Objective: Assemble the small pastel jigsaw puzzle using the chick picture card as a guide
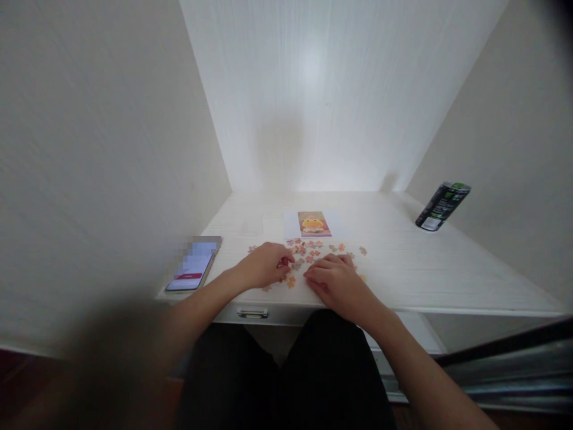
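Small jigsaw puzzle pieces (314, 253) in orange, pink and grey-brown lie scattered on the white desk. My left hand (266, 264) is at the left of the pieces, its fingers curled inward and closed; anything between the fingertips is too small or hidden to name. Orange pieces (291, 282) lie just beside those fingertips. On the right side of the scatter rests my right hand (333, 279), palm down, fingers stretched leftward over the desk and covering some pieces. Behind the pieces lies a picture card (314, 223) with a yellow cartoon figure, on a white sheet (290, 224).
A phone (193, 264) with a lit screen lies at the desk's left edge. A black and green drink can (442, 206) stands at the back right. White panels (313, 119) enclose the desk (403, 269) at the back and sides. A drawer handle (253, 313) shows below the front edge.
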Demonstrator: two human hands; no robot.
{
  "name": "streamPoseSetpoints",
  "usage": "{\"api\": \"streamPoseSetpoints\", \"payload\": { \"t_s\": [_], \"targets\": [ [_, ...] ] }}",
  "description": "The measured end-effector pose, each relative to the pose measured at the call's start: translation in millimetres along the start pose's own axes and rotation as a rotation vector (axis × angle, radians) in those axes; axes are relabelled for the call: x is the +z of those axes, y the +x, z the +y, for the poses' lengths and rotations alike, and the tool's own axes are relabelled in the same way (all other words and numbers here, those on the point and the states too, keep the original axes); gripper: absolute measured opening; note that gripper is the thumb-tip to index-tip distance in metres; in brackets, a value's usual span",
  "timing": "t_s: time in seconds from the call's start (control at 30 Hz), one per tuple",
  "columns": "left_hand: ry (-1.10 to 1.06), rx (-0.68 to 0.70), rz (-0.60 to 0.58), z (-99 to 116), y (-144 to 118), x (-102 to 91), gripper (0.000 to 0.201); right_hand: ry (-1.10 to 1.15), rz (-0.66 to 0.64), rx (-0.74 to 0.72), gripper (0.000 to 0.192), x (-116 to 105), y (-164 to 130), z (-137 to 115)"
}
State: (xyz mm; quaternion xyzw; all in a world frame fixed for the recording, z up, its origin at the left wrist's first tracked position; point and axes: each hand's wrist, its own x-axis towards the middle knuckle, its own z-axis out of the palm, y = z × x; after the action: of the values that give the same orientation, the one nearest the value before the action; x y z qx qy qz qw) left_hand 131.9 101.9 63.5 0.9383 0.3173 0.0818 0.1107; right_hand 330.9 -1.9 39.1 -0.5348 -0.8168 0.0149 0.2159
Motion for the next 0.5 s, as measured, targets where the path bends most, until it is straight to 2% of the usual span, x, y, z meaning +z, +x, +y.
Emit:
{"api": "streamPoseSetpoints", "payload": {
  "t_s": [0.13, 0.27, 0.37, 0.5],
  "targets": [
    [-0.013, -0.028, 0.073, 1.6, -14.1, 0.6, 0.027, -0.017, -0.023, -0.01, 0.021, 3.6, 4.4, -3.0],
    [-0.008, -0.015, 0.178, -0.8, -33.0, 6.5, 0.026, 0.067, 0.044, 0.016, 0.019, 12.8, 6.8, 4.2],
    [0.017, 0.068, 0.196, 0.2, -46.6, 12.8, 0.026, 0.12, 0.122, 0.078, 0.016, 19.0, 10.2, 7.5],
    [0.08, 0.106, 0.199, 5.9, -60.4, 18.0, 0.031, 0.13, 0.113, 0.133, 0.014, 23.5, 18.8, 4.0]
  ]
}}
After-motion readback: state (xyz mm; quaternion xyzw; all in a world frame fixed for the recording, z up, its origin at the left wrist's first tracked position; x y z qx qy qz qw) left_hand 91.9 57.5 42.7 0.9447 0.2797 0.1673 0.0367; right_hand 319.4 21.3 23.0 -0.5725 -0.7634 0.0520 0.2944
